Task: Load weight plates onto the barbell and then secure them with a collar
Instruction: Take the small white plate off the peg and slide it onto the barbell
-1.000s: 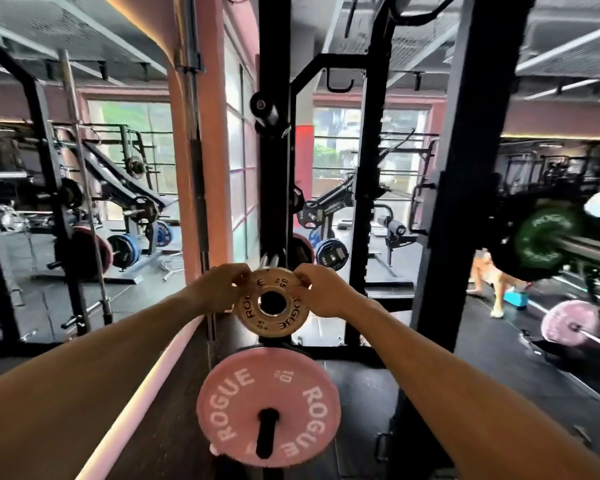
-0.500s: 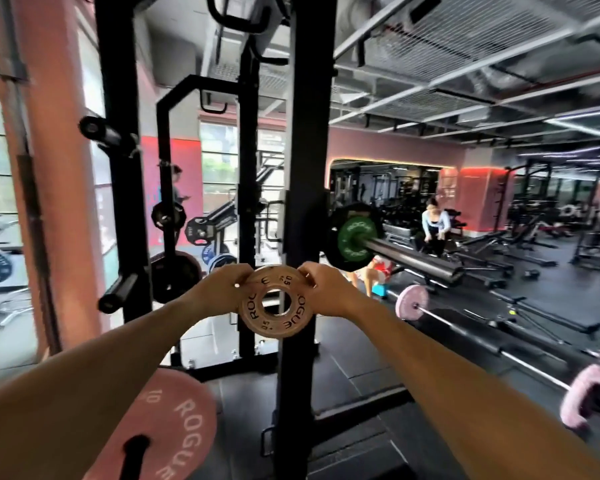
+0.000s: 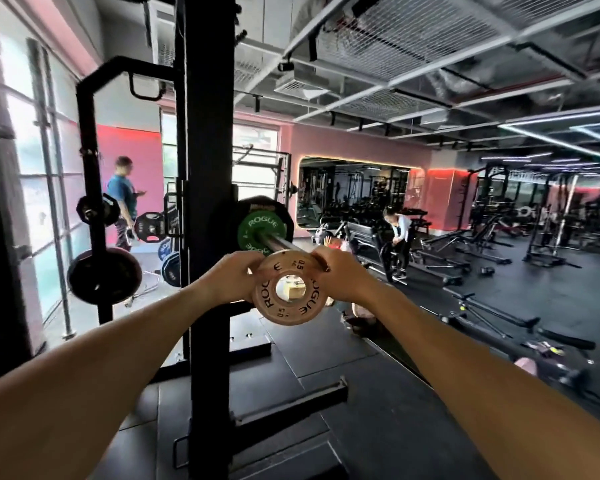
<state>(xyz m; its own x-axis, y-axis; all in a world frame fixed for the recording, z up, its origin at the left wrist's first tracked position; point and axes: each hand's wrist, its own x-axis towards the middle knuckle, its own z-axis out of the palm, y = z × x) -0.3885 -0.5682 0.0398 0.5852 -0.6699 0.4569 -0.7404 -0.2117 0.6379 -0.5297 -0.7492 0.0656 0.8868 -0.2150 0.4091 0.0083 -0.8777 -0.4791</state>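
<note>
I hold a small tan ROGUE weight plate (image 3: 289, 289) upright at arm's length, my left hand (image 3: 231, 277) on its left rim and my right hand (image 3: 340, 276) on its right rim. Its centre hole sits just in front of the end of the steel barbell sleeve (image 3: 280, 242). Further along the sleeve sit a green ROGUE plate (image 3: 261, 235) and, behind it, a larger black plate (image 3: 277, 210). The bar rests on the black rack upright (image 3: 208, 202). No collar is in view.
Dark plates (image 3: 104, 275) hang on storage pegs at the left. A person in blue (image 3: 123, 199) stands by the windows; another person (image 3: 397, 233) bends over a bench at the right. Barbells (image 3: 492, 315) lie on the black floor mats at the right.
I have turned right, away from the storage pegs and the pink plate, carrying the small plate in both hands. The loaded barbell sleeve has come to the centre, right behind the plate's hole.
</note>
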